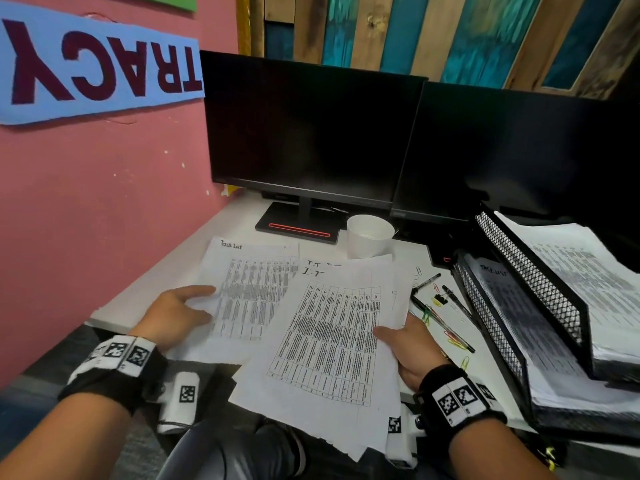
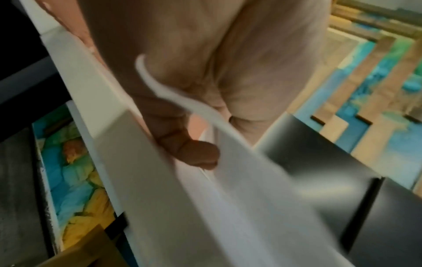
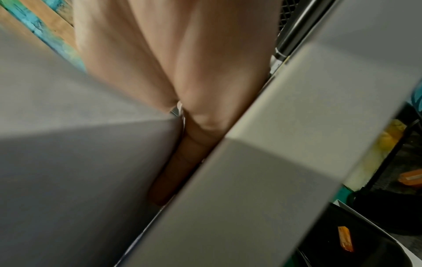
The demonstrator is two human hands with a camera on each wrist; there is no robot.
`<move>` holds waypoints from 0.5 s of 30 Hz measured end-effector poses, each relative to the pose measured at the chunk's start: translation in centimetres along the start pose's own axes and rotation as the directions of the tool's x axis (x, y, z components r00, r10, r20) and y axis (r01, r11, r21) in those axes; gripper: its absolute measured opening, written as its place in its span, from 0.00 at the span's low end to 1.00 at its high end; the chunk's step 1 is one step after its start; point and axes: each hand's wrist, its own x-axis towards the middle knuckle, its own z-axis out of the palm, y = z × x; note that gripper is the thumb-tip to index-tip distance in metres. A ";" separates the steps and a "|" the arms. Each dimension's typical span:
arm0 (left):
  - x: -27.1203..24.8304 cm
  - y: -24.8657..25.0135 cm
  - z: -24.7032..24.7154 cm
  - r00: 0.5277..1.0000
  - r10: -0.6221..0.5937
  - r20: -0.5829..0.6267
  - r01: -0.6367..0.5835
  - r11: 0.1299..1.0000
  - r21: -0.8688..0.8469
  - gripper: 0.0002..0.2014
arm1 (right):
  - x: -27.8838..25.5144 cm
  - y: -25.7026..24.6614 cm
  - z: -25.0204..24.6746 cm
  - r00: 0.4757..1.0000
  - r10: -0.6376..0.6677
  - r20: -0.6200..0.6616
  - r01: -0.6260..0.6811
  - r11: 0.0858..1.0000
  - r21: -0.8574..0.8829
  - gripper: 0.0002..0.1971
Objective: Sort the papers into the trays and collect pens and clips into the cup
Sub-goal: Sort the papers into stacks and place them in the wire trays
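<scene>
My left hand pinches the left edge of a "Task List" sheet, thumb on top; the left wrist view shows a finger curled under the paper. A stack of table-printed papers sticks out past the desk's front edge, gripped at its right edge by my right hand. In the right wrist view my fingers lie beneath those sheets. A white cup stands behind the papers. Three pens and several coloured clips lie right of the stack.
Two black mesh trays holding printed papers stand stacked at the right, the lower one close to the pens. Two dark monitors line the back of the white desk. A pink wall closes the left side.
</scene>
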 end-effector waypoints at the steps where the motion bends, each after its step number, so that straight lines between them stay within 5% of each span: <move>1: -0.1 -0.1 -0.5 1.000 0.000 0.008 0.000 1.000 -0.009 0.25 | 0.0 0.0 0.0 1.000 0.002 -0.004 -0.002 1.000 -0.002 0.21; 4: 0.2 -0.1 -2.4 0.993 0.019 -0.115 -0.027 0.997 -0.067 0.24 | 0.1 0.1 0.0 1.000 0.001 0.002 -0.001 1.000 0.005 0.21; 9: 0.2 2.3 -4.5 0.965 0.064 -0.254 -0.170 0.890 -0.424 0.26 | -0.1 -0.2 0.1 1.000 0.026 -0.003 -0.026 1.000 0.008 0.20; 12: -0.4 3.9 -4.4 0.964 0.055 -0.261 -0.181 0.853 -0.489 0.23 | -0.1 -0.4 0.2 0.998 0.054 -0.033 -0.053 0.998 0.028 0.20; 15: -1.1 4.5 -2.7 0.986 0.084 -0.142 -0.139 0.888 -0.439 0.21 | -0.4 -0.7 0.3 0.996 0.078 -0.043 -0.073 0.992 0.104 0.19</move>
